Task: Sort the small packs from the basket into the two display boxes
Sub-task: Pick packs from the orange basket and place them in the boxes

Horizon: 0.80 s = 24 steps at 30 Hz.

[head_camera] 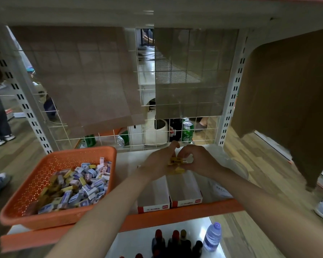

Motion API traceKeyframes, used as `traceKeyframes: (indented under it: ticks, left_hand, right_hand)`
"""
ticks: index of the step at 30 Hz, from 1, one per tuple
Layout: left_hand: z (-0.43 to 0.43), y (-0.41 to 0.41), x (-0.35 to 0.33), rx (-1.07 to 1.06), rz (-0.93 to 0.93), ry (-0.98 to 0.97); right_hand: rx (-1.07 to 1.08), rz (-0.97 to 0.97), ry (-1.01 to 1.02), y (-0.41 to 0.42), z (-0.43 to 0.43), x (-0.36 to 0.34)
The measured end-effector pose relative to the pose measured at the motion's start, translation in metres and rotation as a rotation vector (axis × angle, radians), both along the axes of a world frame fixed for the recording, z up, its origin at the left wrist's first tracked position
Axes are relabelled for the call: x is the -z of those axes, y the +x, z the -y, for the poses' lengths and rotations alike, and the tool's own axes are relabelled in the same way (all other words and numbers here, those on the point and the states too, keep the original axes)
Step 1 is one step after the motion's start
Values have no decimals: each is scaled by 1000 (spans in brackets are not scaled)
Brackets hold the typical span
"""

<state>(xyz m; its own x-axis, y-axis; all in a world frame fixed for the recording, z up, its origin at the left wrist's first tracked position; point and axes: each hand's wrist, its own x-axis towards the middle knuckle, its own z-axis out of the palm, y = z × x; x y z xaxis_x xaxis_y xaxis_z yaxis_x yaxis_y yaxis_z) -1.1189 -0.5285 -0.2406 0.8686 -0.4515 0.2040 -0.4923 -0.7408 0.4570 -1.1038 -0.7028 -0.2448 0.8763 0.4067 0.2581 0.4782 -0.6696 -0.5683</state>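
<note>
An orange basket [50, 164] on the left of the shelf holds several small packs [78, 185] in yellow, white and blue. Two white display boxes with red fronts stand side by side: the left box [154, 202] and the right box [185, 190]. My left hand [157, 162] and my right hand [198, 161] meet above the far end of the boxes. Between them they hold a cluster of yellow packs [176, 162], fingers curled round it. More yellow packs [179, 171] lie just below, at the back of the right box.
The shelf has an orange front edge [175, 215] and a white wire grid back [175, 135], with green cans [187, 131] behind it. Dark bottles [175, 241] and a water bottle [213, 237] stand on the lower shelf. A cardboard sheet [287, 101] hangs at right.
</note>
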Motion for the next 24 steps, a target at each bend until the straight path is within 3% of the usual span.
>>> traceKeyframes:
  ticks: [4, 8, 11, 18, 24]
  left_hand:
    - [-8, -2, 7, -98, 34, 64]
    - [-17, -5, 30, -284, -4, 326]
    - [-18, -4, 49, -278, -114, 501]
    - [-3, 1, 64, -226, -347, 404]
    - [4, -1, 60, -178, -433, 350]
  right_hand:
    - [51, -1, -41, 8, 4, 7]
    - [99, -31, -120, 13, 7, 24]
    - [123, -62, -167, 15, 1, 41]
    - [92, -148, -148, 31, -12, 76]
    - [100, -175, -162, 37, -25, 94]
